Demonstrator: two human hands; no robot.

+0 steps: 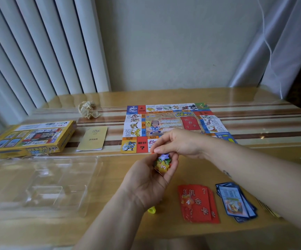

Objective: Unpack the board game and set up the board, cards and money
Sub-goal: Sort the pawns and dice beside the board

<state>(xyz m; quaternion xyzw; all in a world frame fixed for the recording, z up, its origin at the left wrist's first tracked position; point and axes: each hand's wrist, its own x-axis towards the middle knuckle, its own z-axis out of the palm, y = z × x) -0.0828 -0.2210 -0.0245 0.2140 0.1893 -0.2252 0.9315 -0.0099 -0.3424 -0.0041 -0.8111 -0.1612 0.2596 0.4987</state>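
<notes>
The colourful game board (164, 121) lies unfolded on the table, its near right part hidden by my hands. My left hand (146, 181) holds a small stack of star-shaped numbered tokens (163, 166), the yellow one marked 3. My right hand (178, 144) pinches the purple star token (164, 156) at the top of that stack. A red card pile (199, 203) lies near me with a star token marked 4 (187, 202) on it. A blue card pile (236, 201) sits to its right.
The yellow game box (30, 138) sits at the left, a tan booklet (92, 138) beside it. A clear plastic tray (41, 183) lies at the near left. Crumpled paper (88, 109) rests farther back. A small yellow piece (151, 210) peeks out below my left wrist.
</notes>
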